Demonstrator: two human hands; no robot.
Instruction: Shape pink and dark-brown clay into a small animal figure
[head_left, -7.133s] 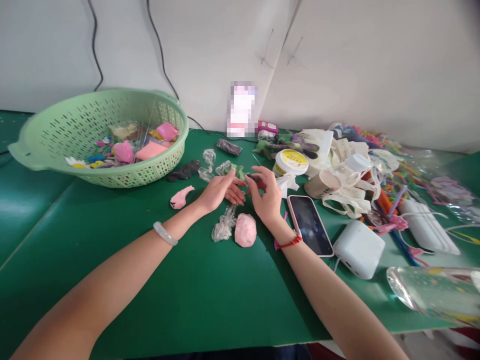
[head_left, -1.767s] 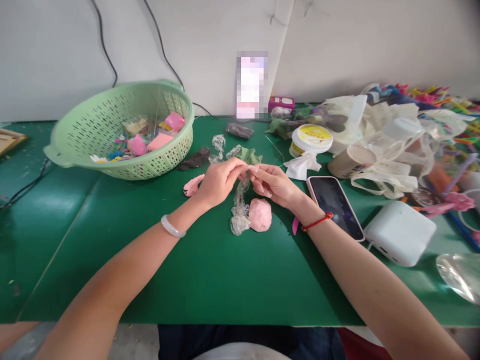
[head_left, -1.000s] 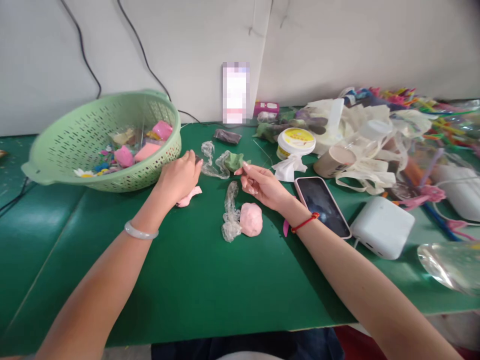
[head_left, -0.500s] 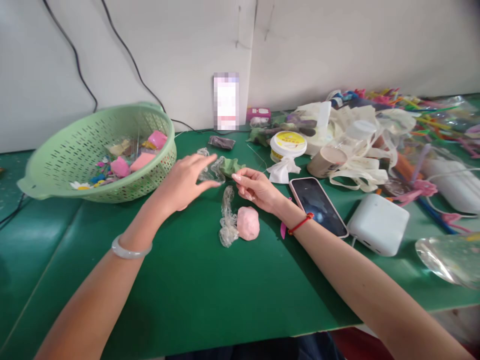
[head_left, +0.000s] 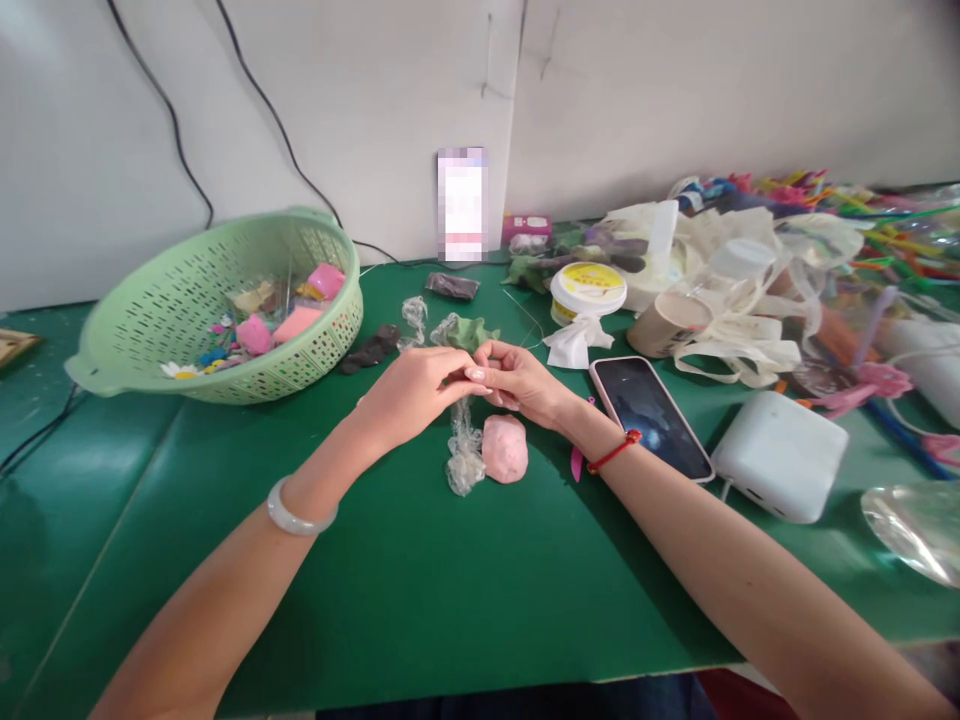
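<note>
The strand of clear plastic wrap (head_left: 464, 452) runs from a crumpled heap on the green table (head_left: 420, 600) up to the spot where the two hands meet, and its top end disappears beneath them. The left hand (head_left: 411, 390) and right hand (head_left: 521, 380) face each other just above it, narrowly closed, with the fingertips (head_left: 474, 374) touching or nearly touching. Whether they pinch the wrap or anything else cannot be told, as the fingers hide that spot. Just right of the wrap and touching it sits a ball of pink clay (head_left: 505, 449), below the right hand. A piece of green clay (head_left: 466, 333) in more clear film lies just beyond the hands, and a dark clay lump (head_left: 367, 350) lies further left. The left wrist wears a pale bangle (head_left: 300, 513), the right a red cord bracelet (head_left: 615, 452). Right of the hands lie a phone (head_left: 651, 420) and a white jar with a yellow lid (head_left: 587, 292). To the left stands a light green plastic colander (head_left: 300, 365) holding colored clay packets.
</note>
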